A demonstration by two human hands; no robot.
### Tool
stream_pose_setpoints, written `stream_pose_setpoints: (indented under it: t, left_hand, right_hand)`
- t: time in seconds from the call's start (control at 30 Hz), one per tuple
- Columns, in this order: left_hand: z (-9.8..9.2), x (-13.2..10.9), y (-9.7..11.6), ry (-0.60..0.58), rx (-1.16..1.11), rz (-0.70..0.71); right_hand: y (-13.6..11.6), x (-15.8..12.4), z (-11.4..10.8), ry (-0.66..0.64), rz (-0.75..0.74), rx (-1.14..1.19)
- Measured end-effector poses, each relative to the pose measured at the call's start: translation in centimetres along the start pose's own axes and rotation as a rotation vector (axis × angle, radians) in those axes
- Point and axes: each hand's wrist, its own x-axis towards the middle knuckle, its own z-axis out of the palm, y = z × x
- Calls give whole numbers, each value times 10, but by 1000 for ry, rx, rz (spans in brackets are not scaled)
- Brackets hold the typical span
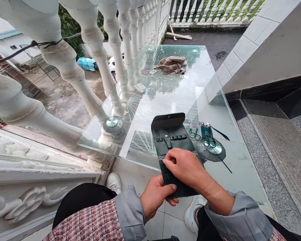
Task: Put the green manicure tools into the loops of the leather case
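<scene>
A dark green leather tool case (171,137) lies unfolded on the glass table (165,93), its flap pointing away from me and its elastic loops showing. My left hand (157,195) grips the case's near edge, thumb on top. My right hand (187,167) rests on the lower half of the case with its fingers curled, fingertips pressing on the lining; whether it pinches anything is hidden. Just right of the case lie several small green-handled manicure tools (205,134), among them scissors and clippers.
A crumpled brown cloth (172,64) lies at the table's far end, and small cards (140,87) near the left edge. White balusters (95,50) run along the left. A tiled wall (240,50) and a stone step stand on the right. My shoes (114,182) show under the glass.
</scene>
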Motion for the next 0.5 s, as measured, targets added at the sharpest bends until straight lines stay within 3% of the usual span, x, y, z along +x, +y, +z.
stream_pose_setpoints:
  t: [0.5]
  left_hand:
    - [2, -1, 1, -34, 34, -6]
  right_hand:
    - [-9, -3, 4, -116, 10, -112]
